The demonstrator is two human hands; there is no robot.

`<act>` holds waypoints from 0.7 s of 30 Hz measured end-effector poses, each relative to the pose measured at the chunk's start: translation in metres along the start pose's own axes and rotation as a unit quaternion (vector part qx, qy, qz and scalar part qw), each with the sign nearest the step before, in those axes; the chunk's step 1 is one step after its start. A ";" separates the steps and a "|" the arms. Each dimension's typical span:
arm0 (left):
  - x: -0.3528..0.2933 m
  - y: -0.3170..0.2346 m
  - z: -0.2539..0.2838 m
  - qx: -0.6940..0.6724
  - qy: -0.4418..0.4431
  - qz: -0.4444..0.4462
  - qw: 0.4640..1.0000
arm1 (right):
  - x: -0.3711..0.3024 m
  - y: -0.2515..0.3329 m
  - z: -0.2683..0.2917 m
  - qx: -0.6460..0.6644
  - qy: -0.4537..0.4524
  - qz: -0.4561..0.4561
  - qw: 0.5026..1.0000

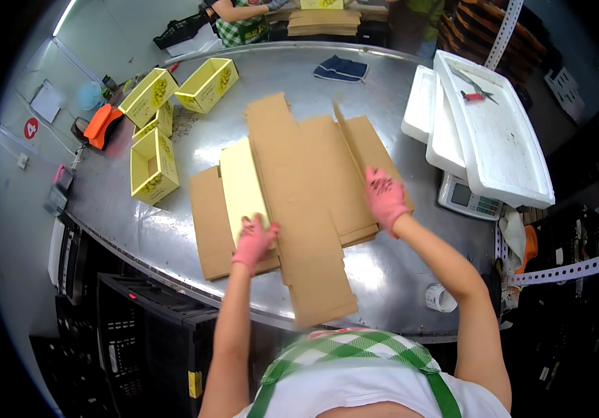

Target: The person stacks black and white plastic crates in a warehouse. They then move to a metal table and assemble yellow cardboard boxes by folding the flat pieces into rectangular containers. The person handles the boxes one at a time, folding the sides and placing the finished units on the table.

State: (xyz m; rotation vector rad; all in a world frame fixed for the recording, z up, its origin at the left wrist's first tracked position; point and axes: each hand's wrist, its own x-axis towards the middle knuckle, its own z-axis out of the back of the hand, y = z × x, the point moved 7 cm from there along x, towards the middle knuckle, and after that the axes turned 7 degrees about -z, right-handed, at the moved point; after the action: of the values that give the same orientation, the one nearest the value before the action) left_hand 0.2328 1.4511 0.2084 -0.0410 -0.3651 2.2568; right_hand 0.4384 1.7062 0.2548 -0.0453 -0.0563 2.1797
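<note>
An unfolded cardboard box blank (299, 181), brown side up, lies across the middle of the metal table, with more cardboard under it. On its left a long panel is folded over, showing its pale yellow face (241, 182). My left hand (254, 240), in a pink glove, grips the near end of that yellow panel, thumb toward the fold. My right hand (386, 198), in a pink glove too, is closed at the right flap (372, 146), which tilts up from the sheet. Its fingertips are partly hidden.
Several yellow open boxes with grape pictures (154, 167) stand at the left, near an orange tape dispenser (103, 125). A blue cloth (341, 69) lies at the far side. White foam trays (498, 125) with scissors rest over a scale (468, 198). A label roll (440, 298) sits near right. Another person (240, 21) works beyond.
</note>
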 end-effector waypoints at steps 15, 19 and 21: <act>-0.013 0.043 0.001 -0.169 0.014 0.293 0.941 | 0.013 -0.003 -0.038 0.379 0.216 -0.114 0.893; -0.008 0.043 0.007 -0.242 0.047 0.288 0.925 | 0.022 -0.004 -0.038 0.459 0.242 -0.090 0.850; 0.004 0.022 0.028 -0.239 -0.010 0.193 0.952 | 0.030 -0.003 -0.041 0.585 0.249 -0.046 0.771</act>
State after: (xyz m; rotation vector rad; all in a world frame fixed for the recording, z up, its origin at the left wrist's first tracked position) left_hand 0.2098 1.4337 0.2297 -0.3718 -0.9812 2.4952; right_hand 0.4261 1.7330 0.2140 0.0911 1.5461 1.6858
